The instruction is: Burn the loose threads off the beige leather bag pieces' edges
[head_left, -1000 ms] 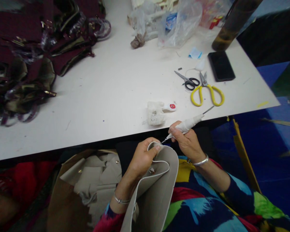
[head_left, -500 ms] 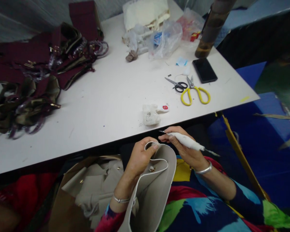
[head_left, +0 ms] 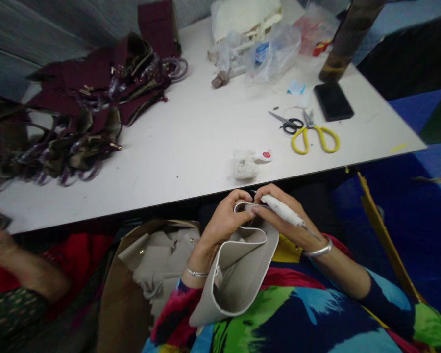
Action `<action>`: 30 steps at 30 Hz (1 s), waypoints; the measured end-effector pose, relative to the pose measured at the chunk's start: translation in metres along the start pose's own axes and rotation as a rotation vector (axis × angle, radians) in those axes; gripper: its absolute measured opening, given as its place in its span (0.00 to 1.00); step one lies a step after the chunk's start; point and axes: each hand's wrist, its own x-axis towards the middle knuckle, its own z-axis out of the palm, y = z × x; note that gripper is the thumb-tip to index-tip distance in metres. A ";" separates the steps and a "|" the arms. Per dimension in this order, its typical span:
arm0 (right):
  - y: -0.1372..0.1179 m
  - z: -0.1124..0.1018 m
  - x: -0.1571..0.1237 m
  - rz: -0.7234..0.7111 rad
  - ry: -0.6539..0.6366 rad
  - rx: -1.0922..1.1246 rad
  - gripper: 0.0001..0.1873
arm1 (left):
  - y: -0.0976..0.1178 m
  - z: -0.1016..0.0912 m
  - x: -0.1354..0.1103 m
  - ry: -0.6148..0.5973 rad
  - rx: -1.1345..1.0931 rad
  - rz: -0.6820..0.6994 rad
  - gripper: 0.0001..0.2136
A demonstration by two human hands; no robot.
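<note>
Now, grey bag (head_left: 242, 277) extends bodyward, pinched by left hand (head_left: 226, 218); right hand (head_left: 279, 223) clasps white tool (head_left: 283, 211).

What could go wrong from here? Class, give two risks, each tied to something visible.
The white-handled tool is held in the right hand with a thin end angled toward the forearm, so it could scratch skin if the grip slips.

The white lump sits near the front edge of the table, just beyond the left hand, so a stray movement might knock it off.

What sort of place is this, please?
Probably a bag-making workshop: maroon bags are heaped on a white table, grey pieces lie in a carton, and yellow-handled scissors rest nearby.
</note>
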 end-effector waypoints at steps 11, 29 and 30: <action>0.011 0.010 -0.002 -0.016 0.040 -0.062 0.03 | 0.000 0.002 0.002 -0.010 -0.052 -0.046 0.15; 0.004 0.003 -0.001 0.056 -0.026 0.050 0.07 | -0.001 0.000 -0.002 0.033 -0.077 -0.074 0.17; 0.003 0.004 0.000 0.055 -0.031 0.042 0.06 | 0.000 0.000 -0.003 0.034 -0.069 -0.078 0.17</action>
